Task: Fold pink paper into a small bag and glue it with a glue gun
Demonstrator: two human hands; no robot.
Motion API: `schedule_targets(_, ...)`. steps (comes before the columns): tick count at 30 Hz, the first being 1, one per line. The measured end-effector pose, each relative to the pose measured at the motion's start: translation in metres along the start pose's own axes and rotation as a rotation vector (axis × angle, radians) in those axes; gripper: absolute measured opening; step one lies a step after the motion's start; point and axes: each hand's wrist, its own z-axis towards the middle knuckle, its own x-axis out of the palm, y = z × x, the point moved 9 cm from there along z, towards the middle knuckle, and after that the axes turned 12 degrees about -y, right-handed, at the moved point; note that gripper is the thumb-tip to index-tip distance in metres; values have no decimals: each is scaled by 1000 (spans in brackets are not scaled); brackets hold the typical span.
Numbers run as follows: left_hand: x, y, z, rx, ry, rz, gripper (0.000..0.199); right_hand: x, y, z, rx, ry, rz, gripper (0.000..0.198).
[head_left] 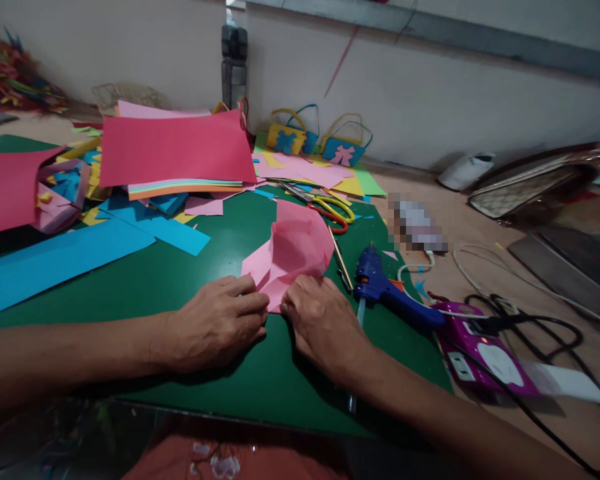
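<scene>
A folded pink paper [300, 243], shaped like a small open bag or box, lies on the green board [180, 387] in front of me. My left hand [223, 320] is closed on its near left edge, fingers curled with the tips partly hidden. At the near right edge, my right hand [323, 320] pinches the same paper. Just right of that hand rests a blue hot glue gun [380, 283] with a clear glue stick in it. Beyond the paper lie yellow-handled scissors [335, 205] and red-handled scissors [333, 220], beside a thin stick [340, 259].
Red and coloured sheets [177, 150] are stacked at the back left, near blue paper strips [70, 260]. Small paper bags with bows [343, 152] stand by the wall. A purple power strip [480, 350] with cables, a blurred phone [420, 225] and a patterned bag [510, 187] lie right.
</scene>
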Motion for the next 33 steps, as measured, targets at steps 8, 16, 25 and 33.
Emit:
schedule_targets(8, -3, -2, 2, 5, -13, -35, 23, 2, 0, 2, 5, 30, -71, 13)
schedule_targets(16, -4, -3, 4, 5, -41, -41, 20, 6, 1, 3, 12, 85, -94, 11)
schedule_targets(25, 2, -5, 2, 40, 43, 32, 22, 8, 0, 3, 26, 96, -105, 10)
schedule_targets(33, 4, -3, 3, 8, 98, 52, 25, -10, -18, -2, 48, 104, -108, 18)
